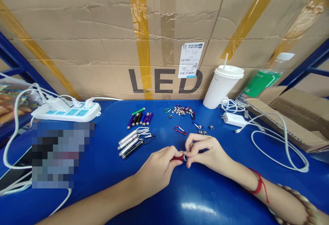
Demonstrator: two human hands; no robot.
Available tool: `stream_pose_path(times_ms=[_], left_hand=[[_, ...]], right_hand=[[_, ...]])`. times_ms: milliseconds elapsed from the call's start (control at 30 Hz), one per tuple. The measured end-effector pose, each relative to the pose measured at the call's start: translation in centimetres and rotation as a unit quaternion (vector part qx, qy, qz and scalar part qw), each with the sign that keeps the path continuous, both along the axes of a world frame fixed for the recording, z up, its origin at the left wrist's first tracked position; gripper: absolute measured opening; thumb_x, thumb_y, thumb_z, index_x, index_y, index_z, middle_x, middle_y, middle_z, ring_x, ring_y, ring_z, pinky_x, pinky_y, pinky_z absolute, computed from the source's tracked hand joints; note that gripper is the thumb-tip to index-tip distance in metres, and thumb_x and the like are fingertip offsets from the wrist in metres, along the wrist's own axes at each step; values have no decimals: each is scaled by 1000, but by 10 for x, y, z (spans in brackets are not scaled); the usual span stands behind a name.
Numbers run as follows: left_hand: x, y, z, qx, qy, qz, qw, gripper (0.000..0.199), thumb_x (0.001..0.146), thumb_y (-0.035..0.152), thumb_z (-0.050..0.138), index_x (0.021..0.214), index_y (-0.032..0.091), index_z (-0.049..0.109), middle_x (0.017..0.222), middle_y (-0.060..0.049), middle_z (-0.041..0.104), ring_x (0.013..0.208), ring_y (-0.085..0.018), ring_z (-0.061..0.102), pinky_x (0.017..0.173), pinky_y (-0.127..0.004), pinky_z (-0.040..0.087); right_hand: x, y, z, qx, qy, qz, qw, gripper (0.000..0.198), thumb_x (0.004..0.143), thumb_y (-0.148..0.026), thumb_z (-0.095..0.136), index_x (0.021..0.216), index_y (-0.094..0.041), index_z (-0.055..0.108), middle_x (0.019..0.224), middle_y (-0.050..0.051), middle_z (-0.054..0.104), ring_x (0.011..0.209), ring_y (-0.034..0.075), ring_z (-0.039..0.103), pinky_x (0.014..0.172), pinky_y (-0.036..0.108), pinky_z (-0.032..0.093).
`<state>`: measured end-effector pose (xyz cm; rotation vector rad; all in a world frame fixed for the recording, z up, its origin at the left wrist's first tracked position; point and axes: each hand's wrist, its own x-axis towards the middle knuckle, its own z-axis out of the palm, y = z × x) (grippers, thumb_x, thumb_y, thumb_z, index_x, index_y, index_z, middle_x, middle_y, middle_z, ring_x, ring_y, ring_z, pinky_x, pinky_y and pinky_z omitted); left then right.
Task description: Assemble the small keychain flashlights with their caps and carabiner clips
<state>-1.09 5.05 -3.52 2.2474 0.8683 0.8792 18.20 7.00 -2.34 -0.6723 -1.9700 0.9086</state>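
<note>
My left hand [157,170] is closed around a small red penlight [178,158], most of which the fingers hide. At its right end sits a silver end piece [185,158], pinched between the thumb and fingers of my right hand [209,151]. Beyond the hands lie a red carabiner [180,130] and a blue carabiner [197,125], with loose silver caps [202,133] beside them. To the left is a group of silver and black penlights [131,143] with carabiners clipped on. Behind that group lie several coloured penlights [140,119] without clips.
Farther back is a pile of caps and carabiners [181,110]. A power strip [88,112] stands back left, near a blurred-out patch [59,156]. On the right are a white cup [222,86], a charger with cable [235,119], a bottle [262,83] and an open cardboard box [295,115].
</note>
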Motion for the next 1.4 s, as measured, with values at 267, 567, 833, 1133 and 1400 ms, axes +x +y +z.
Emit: stream_pose_path(times_ms=[267,567,833,1133,1400], left_hand=[[1,1,-10,65,-41,14,997,17,90,15,44,73,17,48,69,1,56,64,-9,54,61,-18,42],[1,0,1,96,-10,37,995,21,90,17,46,106,20,59,80,0,64,68,-9,56,64,-18,44],[2,1,-1,58,32,45,997,23,91,16,40,100,21,60,79,0,62,69,-13,53,64,-23,42],[1,0,2,-18,39,73,996,27,90,17,35,102,22,58,88,-2,62,77,-15,58,69,-24,43],[2,1,5,-51,33,48,997,25,91,20,34,103,21,56,88,-2,61,74,-13,56,71,-23,43]], right_hand=[[-9,-7,0,-112,14,-60,992,40,62,-38,79,48,-9,54,61,2,53,53,5,45,45,15,33],[-7,-5,0,-180,1,-73,981,40,65,-40,75,52,-10,52,62,1,51,55,6,43,49,16,33],[-7,-5,-1,-135,-50,-108,984,45,69,-46,71,52,-10,48,58,1,48,53,6,41,48,16,33],[-6,-3,2,33,-43,-60,997,21,80,-35,65,80,-14,69,70,4,61,50,5,51,47,14,42],[-5,-6,4,103,-54,-75,990,13,84,-23,60,85,-15,70,79,6,60,57,6,54,46,14,43]])
